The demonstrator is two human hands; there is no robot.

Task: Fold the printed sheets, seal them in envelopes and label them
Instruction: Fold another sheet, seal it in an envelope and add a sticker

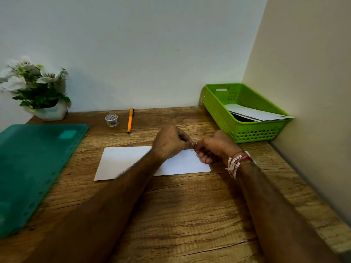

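A white envelope (121, 162) lies flat on the wooden desk (180, 205), its long side running left to right. My left hand (171, 143) and my right hand (214, 145) meet over the envelope's far edge near its right end, fingers curled, pinching something small between the fingertips; it looks like a bit of tape, too small to tell. A roll of clear tape (111, 120) stands behind the envelope, with an orange pen (130, 120) just to its right. My right wrist wears beaded bracelets.
A green plastic basket (218, 111) with white envelopes inside sits in the back right corner by the wall. A green transparent folder (34, 168) covers the desk's left side. A potted plant with white flowers (36, 88) stands at the back left.
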